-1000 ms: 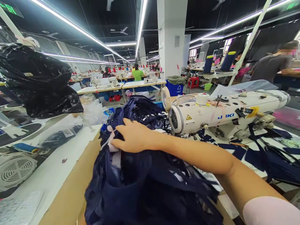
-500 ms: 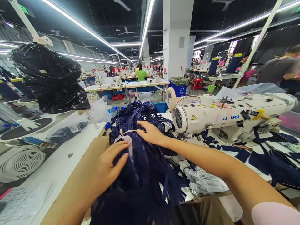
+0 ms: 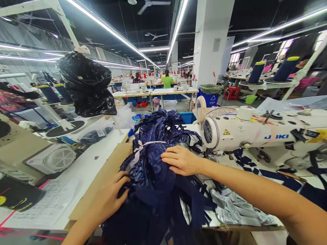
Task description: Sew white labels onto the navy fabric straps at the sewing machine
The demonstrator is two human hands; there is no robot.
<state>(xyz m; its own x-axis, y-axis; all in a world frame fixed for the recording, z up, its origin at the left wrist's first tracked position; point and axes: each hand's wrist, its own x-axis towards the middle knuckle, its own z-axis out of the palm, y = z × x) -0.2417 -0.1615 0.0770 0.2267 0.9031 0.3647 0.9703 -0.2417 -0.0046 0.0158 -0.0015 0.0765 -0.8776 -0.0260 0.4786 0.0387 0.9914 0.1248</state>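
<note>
I have the right hand (image 3: pixel 180 160) palm down on the right side of the navy cloth bundle (image 3: pixel 157 168), fingers close together; I can't tell whether they pinch any fabric. The left hand (image 3: pixel 112 192) touches the bundle's left flank, thumb and fingers spread apart.

The bundle lies between the two, at nine o'clock from the right hand and about two from the left. I read its long axis as running from six to twelve, away from the wearer. The pale strip (image 3: pixel 154 142) crosses that axis, its bow toward the left. From the right hand the bow sits near ten o'clock, from the left near one, and I'd call neither hand clearly nearer. The strip's other end is nearest the right fingertips.

Further out, the cardboard (image 3: pixel 100 183) is at ten o'clock from the left hand and the black bag (image 3: pixel 87 85) hangs at eleven. From the right hand, the sewing machine (image 3: pixel 245 132) stands at two and the white labels (image 3: pixel 235 206) lie at four.

I can't see the strip's far side or the hands' undersides. The bundle's near end is dark, blurred and cut off by the bottom edge; both arms leave my view.
</note>
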